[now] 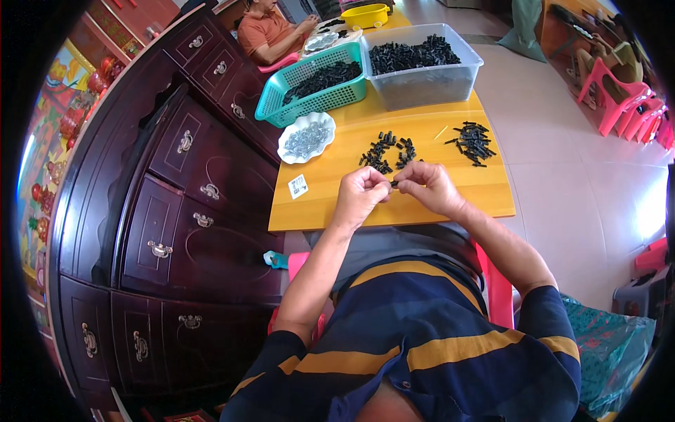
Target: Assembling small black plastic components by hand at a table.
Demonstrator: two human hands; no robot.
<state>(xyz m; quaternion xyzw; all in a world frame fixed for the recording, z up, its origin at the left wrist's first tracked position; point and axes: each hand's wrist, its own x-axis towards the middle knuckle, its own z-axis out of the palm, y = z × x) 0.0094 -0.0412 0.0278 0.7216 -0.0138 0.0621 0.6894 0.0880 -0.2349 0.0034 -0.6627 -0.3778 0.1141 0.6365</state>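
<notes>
My left hand (pixel 363 195) and my right hand (pixel 431 188) meet over the near edge of the yellow wooden table (pixel 337 211). Between their fingertips is a small black cylindrical part (pixel 394 184), pinched from both sides and mostly covered by the fingers. Just beyond my hands lies a loose ring-shaped pile of short black parts (pixel 380 151). Farther right a second pile of black parts (pixel 472 143) is heaped close together. A white scalloped dish (pixel 283 146) with many small shiny clear or metallic pieces stands to the left.
A green perforated basket (pixel 264 105) and a clear plastic bin (pixel 422 95), both full of black parts, stand at the table's far side. A white card (pixel 297 186) lies at left, a thin yellow stick (pixel 441 132) at right. Dark wooden cabinets (pixel 204 190) border the left. Other people sit farther off.
</notes>
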